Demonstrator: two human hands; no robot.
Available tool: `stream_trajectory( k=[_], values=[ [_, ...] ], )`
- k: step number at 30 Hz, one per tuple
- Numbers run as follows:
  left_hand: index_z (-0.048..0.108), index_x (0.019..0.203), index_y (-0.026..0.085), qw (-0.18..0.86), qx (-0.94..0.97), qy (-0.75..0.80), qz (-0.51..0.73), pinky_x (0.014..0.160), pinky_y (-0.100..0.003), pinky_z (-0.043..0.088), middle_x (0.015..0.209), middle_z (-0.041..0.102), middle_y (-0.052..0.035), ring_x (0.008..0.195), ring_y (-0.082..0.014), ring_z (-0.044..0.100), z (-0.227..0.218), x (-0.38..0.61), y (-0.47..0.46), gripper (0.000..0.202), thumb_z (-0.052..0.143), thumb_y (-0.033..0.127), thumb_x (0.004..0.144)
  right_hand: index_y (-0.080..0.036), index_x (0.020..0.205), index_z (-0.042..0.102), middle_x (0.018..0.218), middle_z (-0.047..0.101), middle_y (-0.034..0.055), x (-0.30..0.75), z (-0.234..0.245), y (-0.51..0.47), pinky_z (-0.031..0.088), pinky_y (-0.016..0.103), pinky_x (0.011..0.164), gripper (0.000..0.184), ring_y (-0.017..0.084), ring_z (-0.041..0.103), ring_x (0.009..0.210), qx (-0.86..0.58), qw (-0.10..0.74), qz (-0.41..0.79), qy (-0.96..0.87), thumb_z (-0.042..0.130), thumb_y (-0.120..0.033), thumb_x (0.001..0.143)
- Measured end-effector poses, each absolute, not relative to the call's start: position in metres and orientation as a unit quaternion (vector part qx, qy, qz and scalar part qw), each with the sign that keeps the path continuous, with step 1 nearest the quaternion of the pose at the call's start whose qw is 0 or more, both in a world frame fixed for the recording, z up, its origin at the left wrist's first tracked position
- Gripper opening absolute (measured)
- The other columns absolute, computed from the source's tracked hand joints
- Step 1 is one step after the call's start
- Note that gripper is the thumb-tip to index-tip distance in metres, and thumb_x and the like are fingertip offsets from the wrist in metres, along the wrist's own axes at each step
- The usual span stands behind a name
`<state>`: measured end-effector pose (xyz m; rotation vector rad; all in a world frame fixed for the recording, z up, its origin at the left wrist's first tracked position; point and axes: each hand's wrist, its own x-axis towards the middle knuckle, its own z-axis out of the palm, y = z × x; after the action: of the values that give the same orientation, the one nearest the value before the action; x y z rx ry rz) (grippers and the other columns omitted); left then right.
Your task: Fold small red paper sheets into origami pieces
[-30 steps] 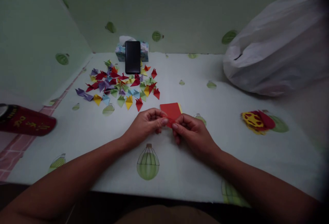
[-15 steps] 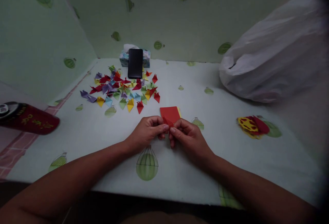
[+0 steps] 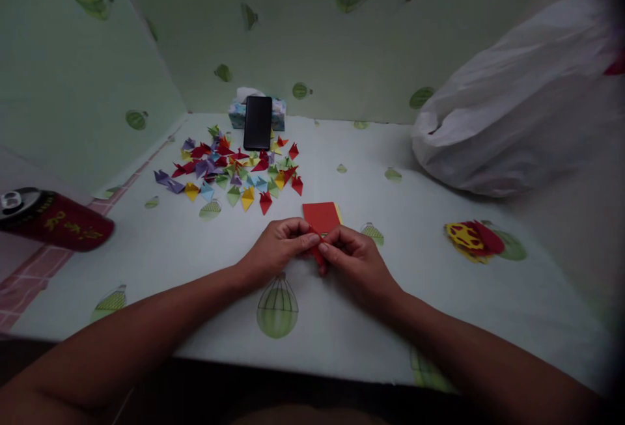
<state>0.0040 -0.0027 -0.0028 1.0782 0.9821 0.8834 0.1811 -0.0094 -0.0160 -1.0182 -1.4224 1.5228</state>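
Observation:
Between both hands is a small piece of red folded paper (image 3: 316, 254), partly hidden by the fingers. My left hand (image 3: 286, 246) pinches it from the left, thumb on top. From the other side my right hand (image 3: 355, 259) grips it with thumb and forefinger. Just beyond the fingertips lies a stack of square paper sheets (image 3: 321, 217), red on top with a yellow edge showing. Farther back on the left spreads a pile of small folded paper cranes (image 3: 234, 171) in red, purple, yellow, green and blue.
A black phone (image 3: 258, 123) leans on a tissue box (image 3: 237, 114) at the back. At the left lies a red drink can (image 3: 73, 222). On the right are yellow and red paper cutouts (image 3: 471, 239) and a big white plastic bag (image 3: 493, 119). The tablecloth (image 3: 209, 321) has balloon prints.
The red paper between my fingers has turned and now shows as a narrower strip slanting downward. My hands stay close together in nearly the same place. The view has shifted slightly.

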Motion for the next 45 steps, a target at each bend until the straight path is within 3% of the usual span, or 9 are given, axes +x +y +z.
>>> stream_trajectory(
  k=[13, 18, 26, 31, 41, 45],
  values=[
    [0.061, 0.07, 0.015, 0.628, 0.469, 0.446, 0.433, 0.057, -0.022, 0.04, 0.061, 0.062, 0.0006, 0.057, -0.0097, 0.052, -0.005, 0.006, -0.006, 0.027, 0.068, 0.036, 0.085, -0.019, 0.074, 0.06, 0.06, 0.068, -0.0013, 0.181, -0.02, -0.012, 0.047, 0.027, 0.063, 0.022, 0.012, 0.061, 0.057, -0.376, 0.397, 0.631, -0.55, 0.067, -0.033, 0.09],
    [0.063, 0.078, 0.015, 0.652, 0.454, 0.432, 0.427, 0.059, -0.023, 0.044, 0.065, 0.064, -0.0005, 0.06, -0.011, 0.057, -0.004, 0.007, -0.005, 0.024, 0.069, 0.037, 0.084, -0.018, 0.075, 0.062, 0.06, 0.067, -0.0013, 0.18, -0.018, -0.012, 0.048, 0.026, 0.061, 0.022, 0.012, 0.061, 0.056, -0.388, 0.41, 0.617, -0.548, 0.068, -0.034, 0.09],
    [0.057, 0.066, 0.015, 0.654, 0.465, 0.416, 0.428, 0.053, -0.021, 0.036, 0.058, 0.057, 0.0033, 0.053, -0.0068, 0.047, -0.006, 0.006, -0.003, 0.03, 0.074, 0.035, 0.08, -0.018, 0.077, 0.063, 0.066, 0.066, -0.0004, 0.18, -0.015, -0.012, 0.05, 0.027, 0.063, 0.027, 0.012, 0.062, 0.059, -0.35, 0.418, 0.627, -0.557, 0.06, -0.037, 0.096],
    [0.059, 0.076, 0.016, 0.684, 0.435, 0.412, 0.416, 0.05, -0.02, 0.033, 0.053, 0.054, 0.006, 0.047, -0.0057, 0.043, -0.009, 0.007, -0.001, 0.025, 0.073, 0.036, 0.082, -0.018, 0.081, 0.061, 0.073, 0.068, 0.0, 0.181, -0.018, -0.009, 0.05, 0.026, 0.06, 0.024, 0.011, 0.063, 0.057, -0.325, 0.428, 0.662, -0.522, 0.062, -0.037, 0.095],
    [0.054, 0.095, 0.019, 0.701, 0.42, 0.369, 0.442, 0.052, -0.019, 0.038, 0.06, 0.06, 0.0064, 0.051, -0.0071, 0.052, -0.01, 0.007, -0.002, 0.03, 0.077, 0.028, 0.078, -0.018, 0.082, 0.059, 0.082, 0.072, 0.0021, 0.18, -0.016, -0.009, 0.052, 0.026, 0.061, 0.024, 0.01, 0.063, 0.058, -0.31, 0.419, 0.698, -0.491, 0.065, -0.039, 0.093],
    [0.05, 0.092, 0.021, 0.708, 0.427, 0.339, 0.45, 0.051, -0.019, 0.037, 0.06, 0.059, 0.0076, 0.05, -0.0065, 0.051, -0.012, 0.007, -0.002, 0.028, 0.075, 0.026, 0.081, -0.019, 0.083, 0.058, 0.081, 0.072, 0.0013, 0.178, -0.017, -0.009, 0.053, 0.026, 0.06, 0.023, 0.01, 0.063, 0.057, -0.29, 0.421, 0.72, -0.47, 0.065, -0.038, 0.093]
  ],
)
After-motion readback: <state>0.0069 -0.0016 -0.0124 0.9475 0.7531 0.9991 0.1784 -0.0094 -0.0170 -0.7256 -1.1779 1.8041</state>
